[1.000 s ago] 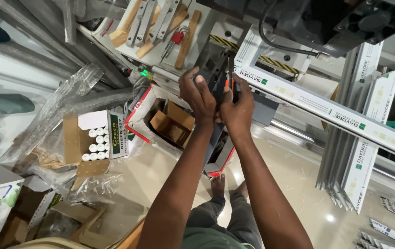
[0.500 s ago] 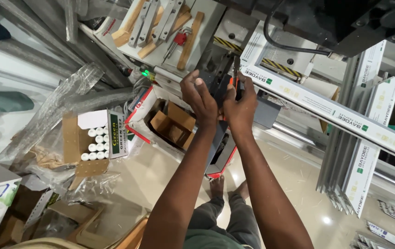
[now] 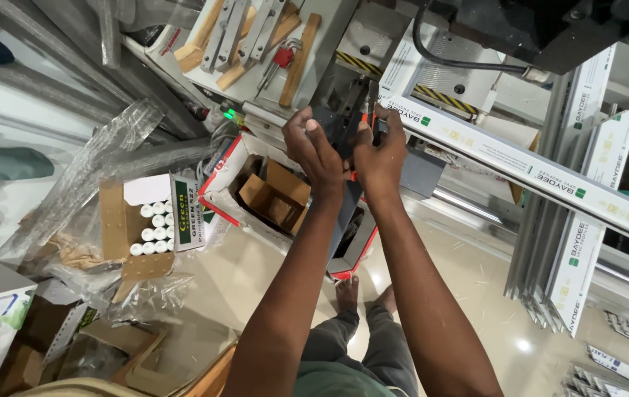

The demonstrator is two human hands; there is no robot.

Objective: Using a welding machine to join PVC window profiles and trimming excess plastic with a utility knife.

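Observation:
My left hand [image 3: 313,148] and my right hand [image 3: 379,152] are raised together in front of a machine bench. Both grip a dark flat metal piece [image 3: 340,126] that runs down between them towards the floor. A thin dark tool with an orange part [image 3: 369,110] sticks up by the right hand's fingers; I cannot tell exactly how it is held. A long white profile bar [image 3: 520,163] lies on the bench just beyond the hands.
An open red-edged cardboard box [image 3: 256,192] stands on the floor below the hands. To the left lie a carton of white tubes [image 3: 154,220] and crumpled plastic wrap [image 3: 87,176]. White profile bars [image 3: 564,242] lean at the right. Wooden blocks and metal brackets [image 3: 256,37] lie on the bench.
Both hands have stayed clasped on the dark piece and shifted slightly up towards the bench. The view has moved a little.

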